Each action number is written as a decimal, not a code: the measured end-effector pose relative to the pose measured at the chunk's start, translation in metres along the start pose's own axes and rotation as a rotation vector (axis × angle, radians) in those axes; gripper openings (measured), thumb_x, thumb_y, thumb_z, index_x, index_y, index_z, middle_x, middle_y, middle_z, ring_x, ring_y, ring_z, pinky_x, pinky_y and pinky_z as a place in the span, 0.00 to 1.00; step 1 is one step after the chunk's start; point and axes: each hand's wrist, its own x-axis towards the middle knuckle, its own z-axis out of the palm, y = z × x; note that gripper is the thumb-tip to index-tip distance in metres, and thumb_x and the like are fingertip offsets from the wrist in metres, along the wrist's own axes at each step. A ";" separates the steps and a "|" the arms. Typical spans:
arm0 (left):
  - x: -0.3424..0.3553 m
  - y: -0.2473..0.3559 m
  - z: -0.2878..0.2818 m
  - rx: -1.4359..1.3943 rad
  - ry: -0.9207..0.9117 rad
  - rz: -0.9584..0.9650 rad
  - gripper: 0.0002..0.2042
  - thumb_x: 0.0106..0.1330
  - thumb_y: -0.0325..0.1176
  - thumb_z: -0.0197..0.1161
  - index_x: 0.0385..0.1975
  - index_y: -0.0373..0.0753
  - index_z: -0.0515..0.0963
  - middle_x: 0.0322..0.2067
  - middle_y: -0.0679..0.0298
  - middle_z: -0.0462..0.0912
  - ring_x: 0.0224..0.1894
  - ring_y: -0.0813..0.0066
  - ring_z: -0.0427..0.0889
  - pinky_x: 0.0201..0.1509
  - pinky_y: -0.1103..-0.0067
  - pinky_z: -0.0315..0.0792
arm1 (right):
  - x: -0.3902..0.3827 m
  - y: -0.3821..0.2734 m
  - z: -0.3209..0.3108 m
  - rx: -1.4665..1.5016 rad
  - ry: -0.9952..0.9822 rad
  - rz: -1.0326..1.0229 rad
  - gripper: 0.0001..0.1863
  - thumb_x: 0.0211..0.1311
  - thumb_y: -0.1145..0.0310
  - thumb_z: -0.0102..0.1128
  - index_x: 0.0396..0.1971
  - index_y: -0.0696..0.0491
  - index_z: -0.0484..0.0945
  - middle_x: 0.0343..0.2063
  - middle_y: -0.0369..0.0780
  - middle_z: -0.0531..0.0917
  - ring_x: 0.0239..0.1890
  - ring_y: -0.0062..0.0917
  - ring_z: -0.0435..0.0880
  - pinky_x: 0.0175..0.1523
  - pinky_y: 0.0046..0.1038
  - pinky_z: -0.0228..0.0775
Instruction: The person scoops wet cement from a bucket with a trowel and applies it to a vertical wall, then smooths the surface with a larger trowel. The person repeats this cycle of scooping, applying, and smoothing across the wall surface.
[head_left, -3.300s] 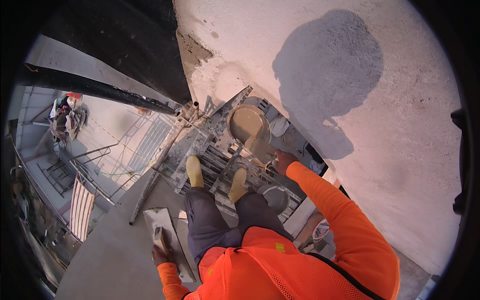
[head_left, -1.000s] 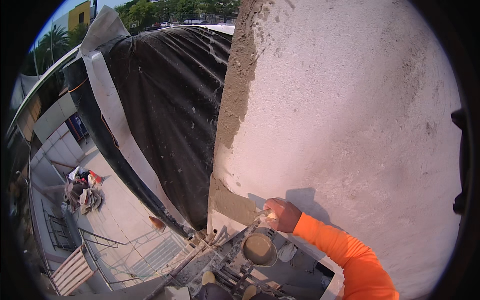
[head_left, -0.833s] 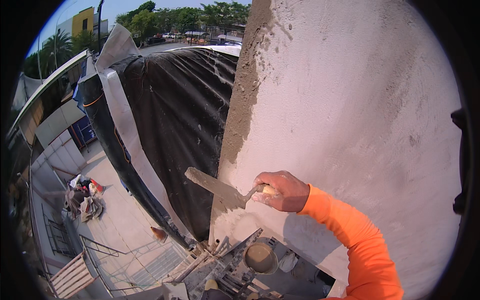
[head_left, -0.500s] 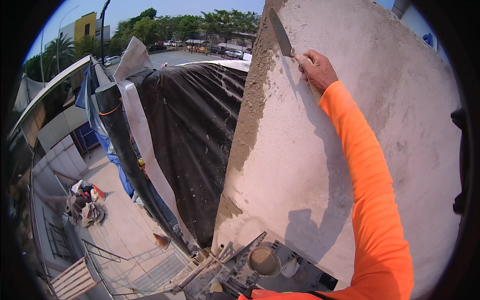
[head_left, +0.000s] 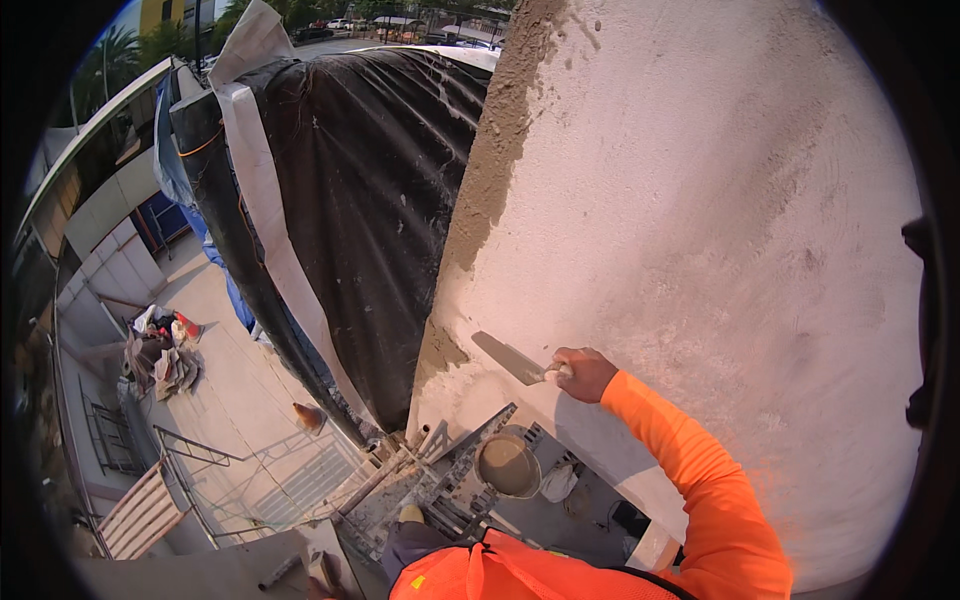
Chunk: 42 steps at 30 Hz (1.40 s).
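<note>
My right hand (head_left: 584, 374), in an orange sleeve, is closed round the handle of a trowel (head_left: 508, 359). Its long blade points left, in front of the lower part of a pale plastered wall (head_left: 700, 200). Whether the blade touches the wall I cannot tell. Wet grey-brown mortar (head_left: 490, 170) coats the wall's left edge, with a smaller patch (head_left: 440, 352) lower down, left of the blade tip. Below stands a bucket (head_left: 508, 466) of grey mix. What looks like part of my left hand (head_left: 320, 588) shows at the lower edge, beside a flat grey board (head_left: 210, 578); its fingers are hidden.
Black sheeting (head_left: 350, 200) hangs left of the wall. A narrow, splattered platform (head_left: 440, 500) lies beneath me, with a white bag (head_left: 558, 482) beside the bucket. Far below, a paved floor (head_left: 240, 380) holds an orange cone (head_left: 308, 416), a pile of sacks (head_left: 172, 368) and metal frames.
My right hand has brought the trowel down from high on the wall to its lower part. The view has tilted downward, and the grey board has come in at the lower left.
</note>
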 end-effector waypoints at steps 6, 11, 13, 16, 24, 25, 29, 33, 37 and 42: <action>-0.073 0.036 -0.010 0.524 -0.008 0.000 0.30 0.53 0.39 0.74 0.55 0.39 0.69 0.53 0.43 0.78 0.55 0.37 0.79 0.59 0.55 0.75 | -0.064 0.112 0.232 -0.042 -0.406 0.355 0.23 0.66 0.54 0.58 0.54 0.54 0.76 0.47 0.49 0.86 0.57 0.46 0.82 0.60 0.45 0.74; -0.127 0.033 -0.021 0.663 -0.039 0.044 0.31 0.52 0.41 0.75 0.53 0.40 0.68 0.53 0.42 0.78 0.55 0.34 0.78 0.59 0.56 0.74 | -0.118 0.196 0.372 -0.079 -0.608 0.534 0.27 0.66 0.56 0.58 0.61 0.54 0.72 0.51 0.50 0.85 0.54 0.46 0.85 0.59 0.47 0.76; -0.138 0.007 -0.015 0.549 -0.013 -0.019 0.30 0.52 0.43 0.74 0.51 0.39 0.68 0.51 0.41 0.78 0.54 0.34 0.77 0.58 0.55 0.74 | -0.116 0.232 0.434 -0.087 -0.627 0.590 0.26 0.66 0.61 0.57 0.62 0.52 0.70 0.51 0.51 0.85 0.54 0.45 0.85 0.58 0.46 0.77; -0.163 -0.025 -0.008 0.921 -0.135 -0.054 0.27 0.55 0.44 0.72 0.48 0.37 0.69 0.47 0.40 0.79 0.51 0.34 0.77 0.55 0.53 0.73 | -0.091 0.278 0.530 -0.119 -0.564 0.635 0.25 0.67 0.59 0.60 0.61 0.49 0.69 0.49 0.51 0.85 0.52 0.48 0.86 0.56 0.48 0.78; -0.235 -0.066 -0.004 1.129 -0.139 -0.290 0.28 0.53 0.44 0.73 0.48 0.37 0.70 0.46 0.40 0.80 0.52 0.33 0.78 0.55 0.52 0.73 | -0.002 0.299 0.719 -0.046 -0.325 0.520 0.20 0.68 0.63 0.59 0.57 0.52 0.71 0.46 0.50 0.85 0.49 0.45 0.88 0.53 0.44 0.81; -0.240 -0.067 -0.007 1.141 -0.147 -0.299 0.29 0.52 0.45 0.73 0.48 0.37 0.70 0.46 0.40 0.80 0.51 0.33 0.78 0.54 0.52 0.74 | -0.002 0.295 0.729 -0.038 -0.336 0.479 0.21 0.67 0.63 0.59 0.57 0.52 0.71 0.45 0.50 0.85 0.49 0.45 0.87 0.53 0.44 0.80; -0.250 -0.068 -0.015 1.145 -0.149 -0.318 0.30 0.51 0.45 0.74 0.49 0.36 0.69 0.45 0.40 0.81 0.51 0.33 0.78 0.53 0.52 0.74 | -0.033 0.288 0.735 0.139 -0.126 0.466 0.21 0.65 0.62 0.62 0.55 0.50 0.71 0.42 0.48 0.86 0.48 0.45 0.87 0.51 0.46 0.79; -0.246 -0.064 -0.017 1.159 -0.119 -0.245 0.30 0.50 0.45 0.75 0.48 0.37 0.69 0.43 0.41 0.81 0.50 0.34 0.79 0.52 0.51 0.74 | -0.080 0.292 0.685 0.233 -0.013 0.452 0.20 0.62 0.63 0.65 0.52 0.49 0.71 0.42 0.48 0.86 0.46 0.48 0.86 0.47 0.48 0.78; -0.232 -0.055 -0.014 1.107 -0.092 -0.185 0.31 0.50 0.46 0.75 0.49 0.39 0.69 0.46 0.43 0.80 0.50 0.37 0.79 0.53 0.53 0.75 | -0.094 0.265 0.573 0.203 -0.012 0.365 0.21 0.60 0.63 0.67 0.50 0.51 0.71 0.44 0.48 0.86 0.45 0.47 0.86 0.48 0.46 0.78; -0.194 -0.031 0.005 0.880 -0.067 -0.135 0.32 0.50 0.48 0.74 0.52 0.41 0.69 0.51 0.44 0.78 0.53 0.37 0.79 0.58 0.56 0.76 | -0.065 0.163 0.359 0.306 -0.057 0.246 0.20 0.62 0.63 0.68 0.47 0.52 0.70 0.42 0.50 0.85 0.44 0.51 0.85 0.47 0.47 0.76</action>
